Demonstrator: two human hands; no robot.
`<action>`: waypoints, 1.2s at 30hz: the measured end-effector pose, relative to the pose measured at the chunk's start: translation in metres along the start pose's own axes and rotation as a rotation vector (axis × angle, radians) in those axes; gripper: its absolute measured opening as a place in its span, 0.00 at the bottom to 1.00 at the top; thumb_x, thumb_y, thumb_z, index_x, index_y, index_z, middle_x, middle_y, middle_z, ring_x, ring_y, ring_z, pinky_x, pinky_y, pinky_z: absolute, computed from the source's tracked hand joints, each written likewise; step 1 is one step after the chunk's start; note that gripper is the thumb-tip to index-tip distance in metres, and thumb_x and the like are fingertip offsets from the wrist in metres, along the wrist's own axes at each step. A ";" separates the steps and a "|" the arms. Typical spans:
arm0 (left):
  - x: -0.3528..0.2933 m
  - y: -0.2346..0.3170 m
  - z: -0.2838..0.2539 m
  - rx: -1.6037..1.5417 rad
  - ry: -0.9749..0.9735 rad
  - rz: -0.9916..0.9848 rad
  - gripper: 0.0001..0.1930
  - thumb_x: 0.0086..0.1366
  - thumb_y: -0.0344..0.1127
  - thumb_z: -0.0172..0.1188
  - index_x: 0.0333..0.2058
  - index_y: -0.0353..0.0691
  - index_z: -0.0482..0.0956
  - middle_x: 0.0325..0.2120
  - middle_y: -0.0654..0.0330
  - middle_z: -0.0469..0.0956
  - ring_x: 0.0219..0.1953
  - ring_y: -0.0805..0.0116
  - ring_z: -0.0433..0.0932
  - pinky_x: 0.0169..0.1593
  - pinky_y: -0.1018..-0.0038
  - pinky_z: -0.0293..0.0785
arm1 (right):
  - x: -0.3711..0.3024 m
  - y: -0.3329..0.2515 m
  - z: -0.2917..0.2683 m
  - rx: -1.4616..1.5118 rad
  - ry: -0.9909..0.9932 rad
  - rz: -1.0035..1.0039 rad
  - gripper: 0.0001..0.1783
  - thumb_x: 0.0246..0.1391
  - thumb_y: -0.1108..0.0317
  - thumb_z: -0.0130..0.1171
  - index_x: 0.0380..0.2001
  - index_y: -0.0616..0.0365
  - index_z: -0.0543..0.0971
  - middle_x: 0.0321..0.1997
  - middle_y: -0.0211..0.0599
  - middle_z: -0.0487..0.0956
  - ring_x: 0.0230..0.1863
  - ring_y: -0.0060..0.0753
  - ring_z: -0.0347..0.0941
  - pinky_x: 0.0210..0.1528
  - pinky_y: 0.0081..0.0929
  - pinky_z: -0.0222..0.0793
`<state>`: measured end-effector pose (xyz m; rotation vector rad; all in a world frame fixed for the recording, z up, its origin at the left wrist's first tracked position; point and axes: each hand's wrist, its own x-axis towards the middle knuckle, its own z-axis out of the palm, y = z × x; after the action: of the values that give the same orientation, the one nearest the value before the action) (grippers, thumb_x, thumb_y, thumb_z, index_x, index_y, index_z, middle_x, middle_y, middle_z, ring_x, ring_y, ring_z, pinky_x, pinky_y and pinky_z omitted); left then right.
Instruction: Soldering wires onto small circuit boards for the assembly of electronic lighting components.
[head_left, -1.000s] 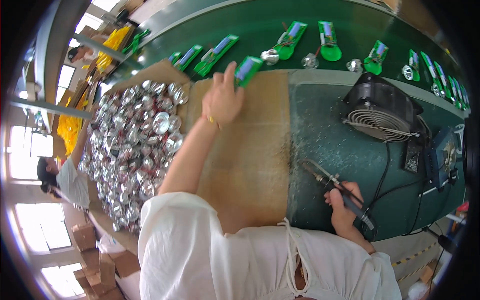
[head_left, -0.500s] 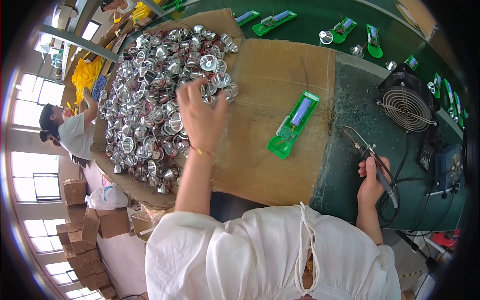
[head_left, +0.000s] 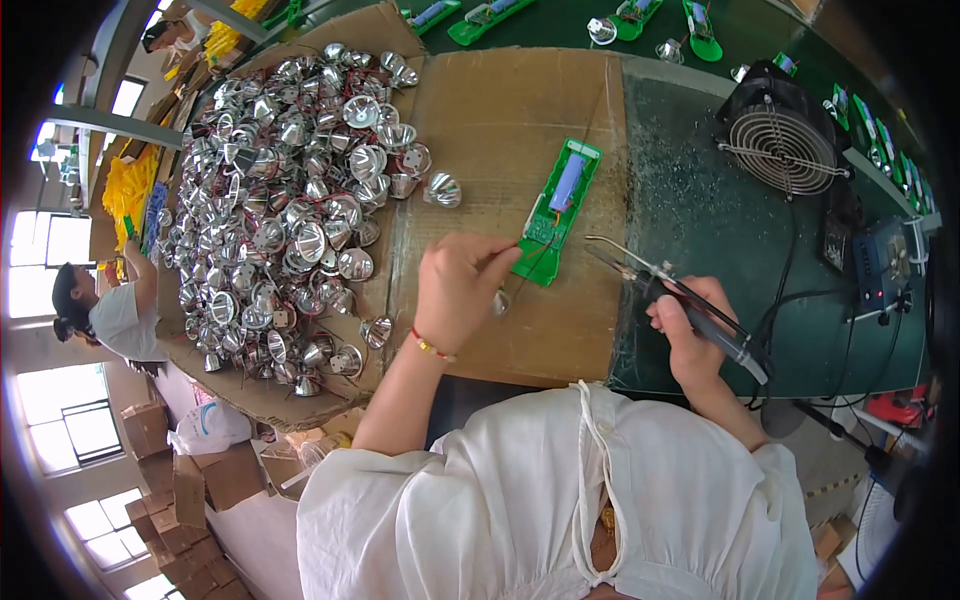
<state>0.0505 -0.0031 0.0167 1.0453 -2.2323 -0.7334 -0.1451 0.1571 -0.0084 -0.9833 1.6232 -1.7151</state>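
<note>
Thumb and fingers of my left hand (head_left: 462,283) are pinched together at the lower left edge of a green plastic housing (head_left: 541,265), around what looks like a thin wire. A silvery lamp reflector (head_left: 501,303), mostly hidden by the hand, shows just below those fingers. The housing lies tilted on the cardboard, with a purple cylindrical battery (head_left: 568,182) and a small green circuit board inside. Wrapped in my right hand (head_left: 694,325) is a soldering iron (head_left: 733,345) with a thin metal tube along it. Its tip points left toward the housing, apart from it.
A big heap of reflectors (head_left: 310,240) fills the cardboard at left; one loose reflector (head_left: 442,190) lies beside it. A fan (head_left: 782,150) and a blue soldering station (head_left: 884,265) stand at right. More green housings (head_left: 703,30) line the far side. Another person (head_left: 120,310) works at left.
My left hand has moved from the reflector heap to the green housing and closed. The soldering iron has come left, nearer the housing. A loose reflector now lies right of the heap.
</note>
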 end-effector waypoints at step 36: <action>0.008 -0.013 0.018 -0.230 -0.123 -0.276 0.05 0.54 0.31 0.62 0.27 0.36 0.81 0.24 0.62 0.73 0.27 0.73 0.71 0.32 0.78 0.66 | 0.014 0.010 0.040 0.079 0.033 0.090 0.09 0.50 0.70 0.59 0.28 0.64 0.71 0.22 0.37 0.77 0.21 0.18 0.70 0.23 0.16 0.67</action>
<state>0.0403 -0.0122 -0.0023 1.2326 -2.0625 -1.1717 -0.1209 0.1218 -0.0168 -0.8356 1.5838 -1.7290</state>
